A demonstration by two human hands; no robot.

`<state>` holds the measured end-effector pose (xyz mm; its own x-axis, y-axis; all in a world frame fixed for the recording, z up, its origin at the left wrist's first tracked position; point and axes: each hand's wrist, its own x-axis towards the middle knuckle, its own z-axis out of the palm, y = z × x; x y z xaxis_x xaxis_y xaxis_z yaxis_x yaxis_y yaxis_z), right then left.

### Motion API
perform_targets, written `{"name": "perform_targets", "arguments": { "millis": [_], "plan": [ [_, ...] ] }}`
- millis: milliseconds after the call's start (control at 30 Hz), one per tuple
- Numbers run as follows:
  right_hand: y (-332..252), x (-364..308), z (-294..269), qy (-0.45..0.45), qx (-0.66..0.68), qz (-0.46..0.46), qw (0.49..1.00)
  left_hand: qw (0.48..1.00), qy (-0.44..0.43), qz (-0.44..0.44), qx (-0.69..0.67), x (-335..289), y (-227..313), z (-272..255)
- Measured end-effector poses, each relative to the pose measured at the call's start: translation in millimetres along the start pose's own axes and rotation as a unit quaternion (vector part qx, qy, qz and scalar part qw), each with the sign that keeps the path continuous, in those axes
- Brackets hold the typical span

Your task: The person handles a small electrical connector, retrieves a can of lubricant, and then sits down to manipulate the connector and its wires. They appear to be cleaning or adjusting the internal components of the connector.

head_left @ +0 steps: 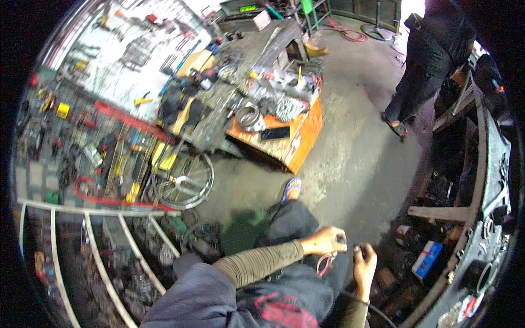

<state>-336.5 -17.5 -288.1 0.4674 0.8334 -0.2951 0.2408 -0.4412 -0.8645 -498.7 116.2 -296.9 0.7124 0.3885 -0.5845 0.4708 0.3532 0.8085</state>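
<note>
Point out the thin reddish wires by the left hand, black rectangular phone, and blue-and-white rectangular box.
Thin reddish wires (326, 266): head view, on a strand below the left hand (328, 240).
Black rectangular phone (275, 133): head view, middle of its face.
Blue-and-white rectangular box (427, 260): head view, middle of its visible face.

Open floor (350, 158) ran forward of the left hand (325, 241) and right hand (365, 268), between worktop and shelf frame. Narrow gap separated the hands. Obstructions: worktop (306, 143) corner, ahead-left; spoked wheel (186, 181) and white railing (104, 214), left; wooden shelf frame (442, 214), right; co-worker's leg (410, 87), farther up the lane.
</note>
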Motion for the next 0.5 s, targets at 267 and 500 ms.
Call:
{"name": "perform_targets", "arguments": {
  "millis": [267, 500],
  "plan": [
    [256.5, 107.2, 192.5, 0.136, 0.265, 0.211, 0.931, 0.957, -0.13, 0.113, 0.234, 220.6, -198.5, -111.2],
    [273.9, 77.9, 295.5, 0.22, 0.442, 0.262, 0.829, 0.943, -0.179, 0.163, 0.228, 231.1, -229.5, -131.9]
  ]
}}
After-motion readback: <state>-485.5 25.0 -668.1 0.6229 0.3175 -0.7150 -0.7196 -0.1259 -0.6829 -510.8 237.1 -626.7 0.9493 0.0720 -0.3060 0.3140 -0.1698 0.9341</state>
